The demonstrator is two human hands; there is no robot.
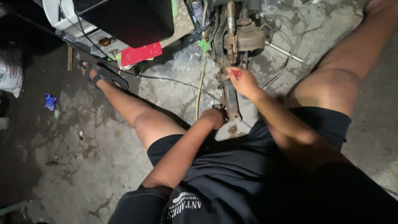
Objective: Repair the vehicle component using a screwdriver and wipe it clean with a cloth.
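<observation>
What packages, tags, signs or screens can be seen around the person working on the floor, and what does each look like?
Red card: flat, rectangular, on the floor under the dark box at top left.
Green tag: small, squarish, beside the rusty metal part near the right hand.
White sack: bulging, at the far left edge.
Blue wrapper: small, crumpled, on the floor at left.
No screens or signs show.

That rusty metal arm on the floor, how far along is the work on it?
Done: the rusty metal arm with its round drum end already lies on the cracked concrete floor between the person's legs. In hand: the left hand steadies its near end while the right hand works a red-handled tool midway along it. What remains cannot be told; loose cables lie alongside.
</observation>
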